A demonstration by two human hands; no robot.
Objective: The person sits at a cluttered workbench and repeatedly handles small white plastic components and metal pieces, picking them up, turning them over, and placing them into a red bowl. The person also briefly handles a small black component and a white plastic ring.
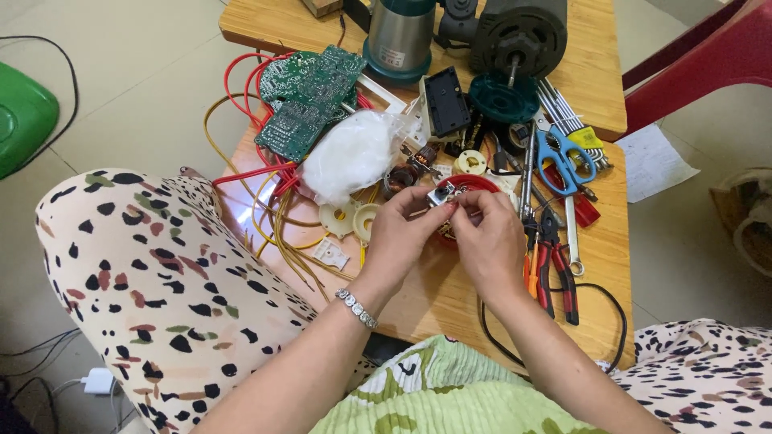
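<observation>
My left hand (pixel 402 237) and my right hand (pixel 490 241) meet over the low wooden table (pixel 450 297). Together they pinch a small silvery metal part (pixel 441 194) between their fingertips. A silver bracelet (pixel 356 308) circles my left wrist. Just behind the fingers sits a round red lid (pixel 474 185), mostly hidden by my hands. Red-handled pliers (pixel 555 269) lie right of my right hand.
Green circuit boards (pixel 310 100), red and yellow wires (pixel 265 209), a clear plastic bag (pixel 354 153), white plastic discs (pixel 350 219), blue scissors (pixel 563 157), a wrench (pixel 572 233), a black motor (pixel 519 36) and a steel jug (pixel 400 36) crowd the table. A red chair (pixel 700 56) stands right.
</observation>
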